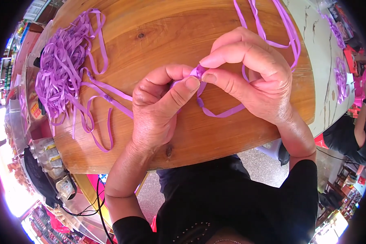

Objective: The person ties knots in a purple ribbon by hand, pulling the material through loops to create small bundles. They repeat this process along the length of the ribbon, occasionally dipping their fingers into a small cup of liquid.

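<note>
Over the wooden table, both hands meet at a narrow purple ribbon point(221, 112). My left hand point(156, 101) pinches it between thumb and forefinger. Thumb and forefinger of my right hand point(256, 73) close on a small darker purple piece of it beside the left fingertips; whether this is a knot or a loop I cannot tell. One length of ribbon curves below the right hand, with a darker wrapped spot on it. Other strands run left from behind my left hand toward a big heap of purple ribbon point(63, 67).
The wooden table point(150, 36) has a rounded edge near my body. More ribbon loops point(286, 24) lie at the far right. Beyond them stands a pale marbled surface point(319, 73) with purple bundles point(340, 79). Another person's arm point(361, 122) shows at the right rim. Black cables point(98, 203) hang at lower left.
</note>
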Tool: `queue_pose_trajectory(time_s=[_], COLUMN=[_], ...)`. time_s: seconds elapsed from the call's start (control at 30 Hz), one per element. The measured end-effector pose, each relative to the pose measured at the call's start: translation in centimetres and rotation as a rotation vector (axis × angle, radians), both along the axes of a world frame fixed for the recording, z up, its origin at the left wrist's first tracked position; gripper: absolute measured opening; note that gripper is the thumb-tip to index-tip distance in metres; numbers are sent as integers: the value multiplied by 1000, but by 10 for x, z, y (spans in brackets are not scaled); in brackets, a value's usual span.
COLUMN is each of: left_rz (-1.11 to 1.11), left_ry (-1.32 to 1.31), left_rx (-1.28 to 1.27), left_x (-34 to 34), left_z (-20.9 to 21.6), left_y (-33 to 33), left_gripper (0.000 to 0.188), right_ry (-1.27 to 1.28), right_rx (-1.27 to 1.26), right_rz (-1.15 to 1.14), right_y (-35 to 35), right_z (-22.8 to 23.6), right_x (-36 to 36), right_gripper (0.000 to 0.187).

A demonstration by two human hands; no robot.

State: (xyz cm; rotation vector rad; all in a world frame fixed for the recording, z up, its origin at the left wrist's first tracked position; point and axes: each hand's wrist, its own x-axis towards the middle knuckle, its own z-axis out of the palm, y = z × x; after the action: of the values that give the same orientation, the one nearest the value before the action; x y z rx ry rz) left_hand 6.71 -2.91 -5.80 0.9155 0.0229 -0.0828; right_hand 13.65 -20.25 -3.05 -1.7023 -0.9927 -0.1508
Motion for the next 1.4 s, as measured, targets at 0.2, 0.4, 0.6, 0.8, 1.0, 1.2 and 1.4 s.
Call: queue_pose_trajectory(time_s=[0.2, 0.4, 0.6, 0.8, 1.0, 1.2, 1.4], left_rz=[1, 0, -20, 0, 24, 26, 47], left_ry=[-17, -29, -33, -41, -66, -77, -43], left_rx=[19, 48, 83, 80, 42, 18, 15], left_x=[0, 0, 0, -1, 0, 0, -1], left_z=[-1, 1, 1, 2, 1, 0, 3], left_y=[0, -2, -1, -4, -2, 2, 2], left_gripper=[15, 14, 13, 14, 13, 12, 11], right_ry=[95, 152, 274, 453, 485, 638, 160], right_rx=[-36, -41, 23, 21, 48, 98, 47], right_rz=[42, 74, 73, 44, 40, 24, 52], right_y=[0, -2, 2, -2, -3, -2, -8], right_z=[1, 0, -4, 0, -4, 2, -3], right_x=[1, 2, -3, -4, -2, -3, 3], right_gripper=[19, 17, 15, 12, 10, 9, 15])
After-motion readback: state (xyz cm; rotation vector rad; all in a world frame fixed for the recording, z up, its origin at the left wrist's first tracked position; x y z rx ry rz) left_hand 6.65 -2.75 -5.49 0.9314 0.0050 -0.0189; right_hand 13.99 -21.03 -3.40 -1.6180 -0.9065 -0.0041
